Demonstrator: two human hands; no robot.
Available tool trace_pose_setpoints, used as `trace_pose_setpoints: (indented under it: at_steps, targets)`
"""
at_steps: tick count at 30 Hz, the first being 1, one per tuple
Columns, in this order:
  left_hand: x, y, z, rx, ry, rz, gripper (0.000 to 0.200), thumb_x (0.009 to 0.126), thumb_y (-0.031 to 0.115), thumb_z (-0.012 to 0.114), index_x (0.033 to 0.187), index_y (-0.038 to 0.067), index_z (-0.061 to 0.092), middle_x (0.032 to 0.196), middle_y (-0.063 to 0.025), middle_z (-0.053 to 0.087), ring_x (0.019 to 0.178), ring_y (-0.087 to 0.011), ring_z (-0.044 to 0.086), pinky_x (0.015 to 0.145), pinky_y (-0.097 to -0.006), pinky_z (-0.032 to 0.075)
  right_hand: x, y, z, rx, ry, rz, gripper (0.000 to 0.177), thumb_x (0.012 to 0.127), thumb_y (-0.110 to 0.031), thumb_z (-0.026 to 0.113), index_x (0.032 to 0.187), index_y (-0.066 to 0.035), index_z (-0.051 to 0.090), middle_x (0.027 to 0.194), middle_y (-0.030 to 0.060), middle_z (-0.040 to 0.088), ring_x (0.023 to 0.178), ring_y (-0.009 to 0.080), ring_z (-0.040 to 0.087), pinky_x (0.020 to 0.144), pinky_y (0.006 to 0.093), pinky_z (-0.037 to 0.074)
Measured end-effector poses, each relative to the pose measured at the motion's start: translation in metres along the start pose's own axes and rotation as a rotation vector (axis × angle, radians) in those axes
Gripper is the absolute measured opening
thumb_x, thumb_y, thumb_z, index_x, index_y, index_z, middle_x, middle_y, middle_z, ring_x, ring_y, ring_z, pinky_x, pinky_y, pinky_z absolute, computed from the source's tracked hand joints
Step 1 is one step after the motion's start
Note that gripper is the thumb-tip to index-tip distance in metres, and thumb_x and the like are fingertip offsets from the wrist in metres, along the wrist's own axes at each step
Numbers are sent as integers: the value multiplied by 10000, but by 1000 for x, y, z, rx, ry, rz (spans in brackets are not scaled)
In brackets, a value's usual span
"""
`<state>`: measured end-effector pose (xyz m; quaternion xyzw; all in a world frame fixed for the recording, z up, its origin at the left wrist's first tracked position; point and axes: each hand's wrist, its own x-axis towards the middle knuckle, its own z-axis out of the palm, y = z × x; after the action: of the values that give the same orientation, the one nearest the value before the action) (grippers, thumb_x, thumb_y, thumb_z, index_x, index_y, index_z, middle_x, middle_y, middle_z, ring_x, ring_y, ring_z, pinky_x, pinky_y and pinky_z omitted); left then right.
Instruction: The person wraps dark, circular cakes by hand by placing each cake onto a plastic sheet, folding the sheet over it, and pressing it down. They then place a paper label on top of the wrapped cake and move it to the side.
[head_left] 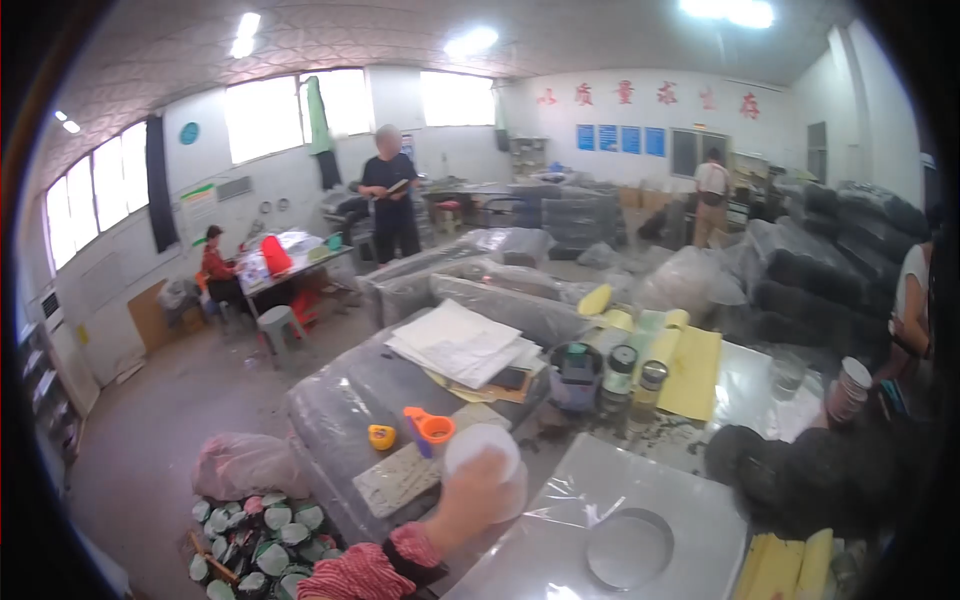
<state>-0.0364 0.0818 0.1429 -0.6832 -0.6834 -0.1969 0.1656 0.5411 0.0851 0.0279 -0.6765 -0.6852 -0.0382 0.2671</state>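
My left hand [468, 505], in a red-and-white patterned sleeve with a dark cuff, reaches in from the bottom. Its fingers are closed on a white round plastic container [482, 450], smeared by motion. Just beyond it are an orange tape dispenser [432, 427] and a small yellow tape measure [381, 437]. A speckled flat board [400, 482] lies beside the container. To the right, a round ring [630, 550] rests on a stack of clear plastic sheets [590, 475]. My right hand is out of view.
Papers [462, 342], a dark bin [576, 378], two jars [649, 391] and yellow sheets [692, 372] stand farther back. Black rolls [780, 465] lie at right, near a person's arm [908, 330]. A heap of round pieces [265, 540] sits on the floor at left. Other people are behind.
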Motion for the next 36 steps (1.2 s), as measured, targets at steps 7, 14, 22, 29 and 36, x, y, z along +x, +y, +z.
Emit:
trace_pose_setpoints:
  at_steps: [7, 14, 22, 29, 36]
  targets:
    - [-16, -44, 45, 90, -32, -40, 556, 879, 313, 684, 1252, -85, 580, 1300, -253, 604, 1204, -396, 585, 999, -462, 472, -14, 330, 1, -128, 69, 604, 521, 1056, -370, 480, 1198, 118, 599, 1189, 338, 618, 1127, 417, 587, 897, 496, 493]
    - [-9, -46, 44, 117, -18, 86, 415, 821, 159, 694, 1187, -21, 619, 1114, -218, 670, 884, -404, 659, 755, -482, 525, 8, 205, 8, -349, -321, -237, 357, 953, -328, 555, 1103, -26, 671, 739, 180, 687, 663, 389, 670, 608, 483, 523]
    - [-9, -45, 47, 101, -26, 54, 339, 803, 133, 672, 1090, -47, 655, 1068, -219, 707, 881, -399, 682, 772, -456, 544, 31, 85, 55, -393, -301, 129, 467, 966, -292, 592, 1340, -13, 576, 1293, 301, 593, 1286, 379, 541, 1079, 523, 394]
    - [-3, -56, 31, -9, -217, -39, 298, 872, 163, 633, 1125, 6, 654, 1049, -206, 696, 923, -391, 671, 761, -474, 524, 226, 98, -6, -437, 311, -84, 733, 828, -96, 645, 1500, 6, 369, 1548, 242, 367, 1455, 401, 328, 1197, 508, 279]
    - [-1, 40, 15, -75, 184, 213, 219, 797, 48, 725, 1015, 57, 710, 861, -108, 720, 679, -294, 676, 568, -389, 527, 284, 83, -34, -75, 696, -169, 307, 938, -14, 570, 1235, -15, 651, 1241, 213, 658, 1219, 384, 591, 1019, 435, 472]
